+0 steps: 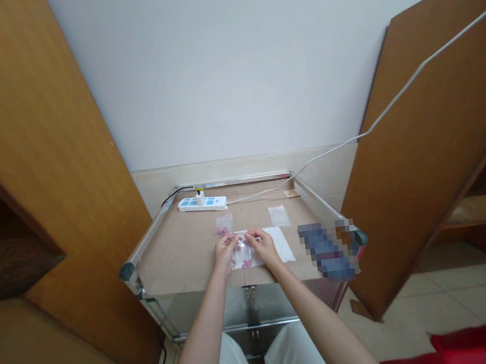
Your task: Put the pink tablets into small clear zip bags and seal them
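Left hand: pinched clear packet of pink pieces.
Right hand: pinched same packet.
Packet: lay on white paper sheet.
Beyond: pink-filled plastic bag, clear plastic bag.
Far: white power strip, writing unreadable.

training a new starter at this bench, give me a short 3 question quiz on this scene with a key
1. What colour are the small pieces inside the clear bag beyond the hands?
2. True or false: a plug sits in the white power strip.
3. What lies on the white sheet between the left hand and the right hand?
a) a clear round item
b) a pair of scissors
c) the power strip

Key: 1 pink; 2 true; 3 a
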